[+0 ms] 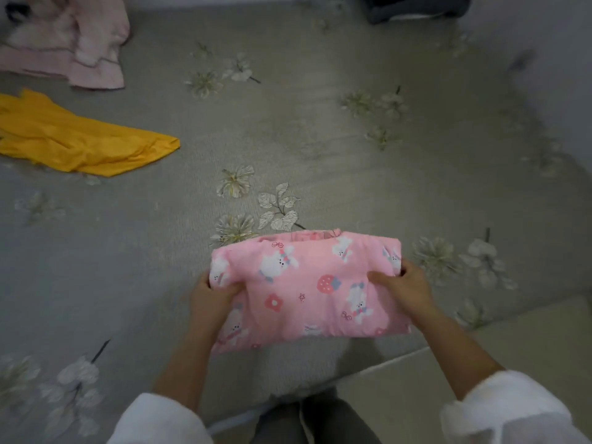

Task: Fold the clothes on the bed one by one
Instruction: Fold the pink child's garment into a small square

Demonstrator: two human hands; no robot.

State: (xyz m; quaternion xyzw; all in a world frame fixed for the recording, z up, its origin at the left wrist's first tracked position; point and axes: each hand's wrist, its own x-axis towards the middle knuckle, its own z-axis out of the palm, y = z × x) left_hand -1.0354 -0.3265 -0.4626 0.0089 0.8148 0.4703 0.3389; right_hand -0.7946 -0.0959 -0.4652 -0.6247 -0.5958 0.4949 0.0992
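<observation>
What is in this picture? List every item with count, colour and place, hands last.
printed garment: one, pink with white animals and strawberries, folded, at the bed's near edge, centre
yellow garment: one, crumpled, on the bed at left
pale pink clothing: a heap, count unclear, far left corner
bedspread: one, grey with pale flowers, under all the clothes
dark object: one, top edge right of centre, too cut off to identify
floor: beige, lower right
sleeves: two, white, bottom edge
left hand: grips the printed garment's left end
right hand: grips its right end
</observation>
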